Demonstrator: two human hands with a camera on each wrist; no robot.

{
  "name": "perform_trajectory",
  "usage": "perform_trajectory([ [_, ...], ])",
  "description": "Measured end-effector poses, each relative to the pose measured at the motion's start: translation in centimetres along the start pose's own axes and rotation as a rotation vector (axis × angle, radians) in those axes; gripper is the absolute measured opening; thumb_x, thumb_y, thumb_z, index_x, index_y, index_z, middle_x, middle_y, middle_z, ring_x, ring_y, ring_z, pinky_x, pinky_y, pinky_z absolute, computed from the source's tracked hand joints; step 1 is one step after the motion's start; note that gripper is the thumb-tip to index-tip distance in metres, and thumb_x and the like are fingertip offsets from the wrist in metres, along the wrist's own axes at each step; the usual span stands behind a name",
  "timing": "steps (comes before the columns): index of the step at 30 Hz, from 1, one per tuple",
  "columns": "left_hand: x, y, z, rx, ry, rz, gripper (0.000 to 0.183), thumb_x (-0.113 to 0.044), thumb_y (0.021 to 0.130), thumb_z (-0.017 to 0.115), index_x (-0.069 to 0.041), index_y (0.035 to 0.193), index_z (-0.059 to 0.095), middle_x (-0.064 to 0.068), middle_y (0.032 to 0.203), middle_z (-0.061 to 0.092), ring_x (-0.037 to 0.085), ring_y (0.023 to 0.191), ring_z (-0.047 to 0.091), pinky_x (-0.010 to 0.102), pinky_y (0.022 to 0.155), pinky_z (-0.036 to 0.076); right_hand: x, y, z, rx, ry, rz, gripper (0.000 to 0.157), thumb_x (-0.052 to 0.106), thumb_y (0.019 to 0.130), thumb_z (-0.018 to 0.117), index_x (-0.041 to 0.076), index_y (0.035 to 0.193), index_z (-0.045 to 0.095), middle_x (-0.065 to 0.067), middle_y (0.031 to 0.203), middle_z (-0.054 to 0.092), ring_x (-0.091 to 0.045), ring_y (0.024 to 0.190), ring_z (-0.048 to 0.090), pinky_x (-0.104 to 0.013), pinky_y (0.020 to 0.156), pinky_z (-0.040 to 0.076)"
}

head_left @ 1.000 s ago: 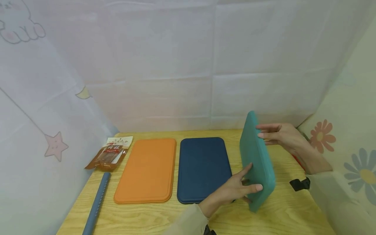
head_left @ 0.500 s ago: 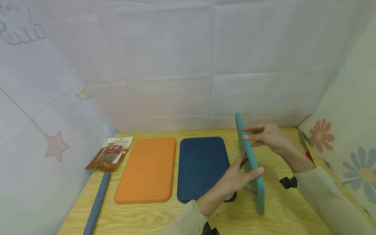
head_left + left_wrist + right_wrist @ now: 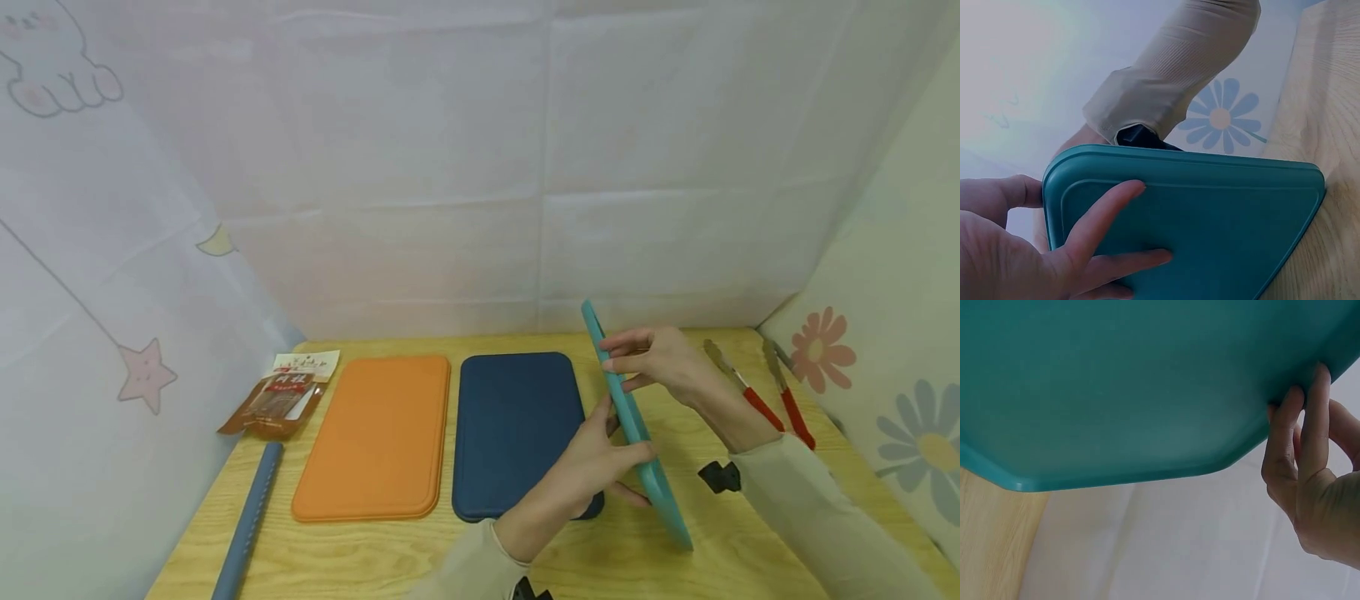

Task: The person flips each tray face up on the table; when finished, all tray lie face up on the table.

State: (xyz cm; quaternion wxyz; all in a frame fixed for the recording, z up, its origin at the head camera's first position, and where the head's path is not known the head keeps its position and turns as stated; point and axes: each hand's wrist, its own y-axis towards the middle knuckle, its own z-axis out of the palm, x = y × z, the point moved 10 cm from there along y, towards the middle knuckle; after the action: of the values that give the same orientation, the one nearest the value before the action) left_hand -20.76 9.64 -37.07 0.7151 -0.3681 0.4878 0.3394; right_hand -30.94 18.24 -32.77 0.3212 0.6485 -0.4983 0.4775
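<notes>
My two hands hold a teal rectangular tray (image 3: 663, 492) on edge, tilted, over the right part of the table. My left hand (image 3: 573, 471) grips its near part, the thumb on the edge and the fingers spread along the left face. In the left wrist view, those fingers lie on the ridged face of the tray (image 3: 1222, 219). Farther back, my right hand (image 3: 663, 358) pinches the long edge with thumb and fingertips. The right wrist view shows the tray's smooth, rimmed other face (image 3: 1116, 412). A navy tray (image 3: 517, 433) lies flat just left of the held one.
An orange tray (image 3: 375, 437) lies left of the navy one. Farther left are a brown snack packet (image 3: 281, 396) and a long blue-grey bar (image 3: 247, 525). Red-handled metal tongs (image 3: 797, 417) lie at the right edge, partly behind my right sleeve. Cloth walls (image 3: 420, 167) enclose the table.
The teal tray has shifted left and turned, so it now shows nearly edge-on with its near end swung right. Both hands moved with it. The tongs have come into fuller view.
</notes>
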Motion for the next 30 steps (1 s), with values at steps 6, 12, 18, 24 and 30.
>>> perform_trajectory([
  [6, 0.4, -0.6, -0.5, -0.025, -0.021, 0.016, 0.082, -0.001, 0.086, 0.064, -0.018, 0.153, 0.02, 0.018, 0.146, 0.033, 0.031, 0.089, 0.067, 0.045, 0.059, 0.058, -0.4, -0.2, 1.2, 0.017, -0.006, -0.014, 0.044, 0.014, 0.088, 0.072, -0.005, 0.126, 0.059, -0.023, 0.115, 0.058, -0.028, 0.097, 0.064, -0.041, 0.071, 0.058],
  [12, 0.7, -1.0, -0.9, -0.031, -0.036, 0.027, 0.076, 0.002, 0.086, 0.064, -0.016, 0.15, 0.027, 0.015, 0.139, 0.042, 0.035, 0.091, 0.067, 0.045, 0.058, 0.058, -1.5, -0.9, 0.4, 0.026, 0.039, -0.057, 0.046, 0.019, 0.092, 0.067, -0.008, 0.127, 0.056, -0.028, 0.121, 0.055, -0.027, 0.092, 0.065, -0.042, 0.07, 0.058],
  [18, 0.8, -1.2, -1.8, -0.045, -0.056, 0.018, 0.08, 0.004, 0.084, 0.064, -0.014, 0.151, 0.026, 0.013, 0.136, 0.045, 0.035, 0.088, 0.068, 0.049, 0.058, 0.057, -7.3, -1.9, -2.4, 0.041, -0.035, 0.04, 0.052, 0.018, 0.095, 0.063, -0.012, 0.134, 0.047, -0.034, 0.128, 0.05, -0.034, 0.1, 0.064, -0.041, 0.077, 0.057],
  [24, 1.2, -1.4, -2.8, -0.081, -0.093, -0.016, 0.086, 0.005, 0.084, 0.063, -0.008, 0.154, 0.016, 0.015, 0.145, 0.039, 0.037, 0.091, 0.067, 0.048, 0.059, 0.058, -15.0, -3.6, -3.3, 0.09, -0.165, 0.164, 0.053, 0.011, 0.095, 0.06, -0.019, 0.134, 0.041, -0.036, 0.122, 0.052, -0.045, 0.104, 0.06, -0.046, 0.078, 0.056],
  [30, 1.0, -1.4, -3.4, -0.094, -0.126, -0.016, 0.093, 0.006, 0.083, 0.062, -0.014, 0.156, 0.009, 0.019, 0.136, 0.044, 0.04, 0.089, 0.068, 0.048, 0.059, 0.058, -17.4, -4.6, -3.8, 0.089, -0.202, 0.211, 0.055, 0.011, 0.095, 0.061, -0.021, 0.134, 0.039, -0.034, 0.117, 0.057, -0.039, 0.097, 0.064, -0.046, 0.073, 0.058],
])
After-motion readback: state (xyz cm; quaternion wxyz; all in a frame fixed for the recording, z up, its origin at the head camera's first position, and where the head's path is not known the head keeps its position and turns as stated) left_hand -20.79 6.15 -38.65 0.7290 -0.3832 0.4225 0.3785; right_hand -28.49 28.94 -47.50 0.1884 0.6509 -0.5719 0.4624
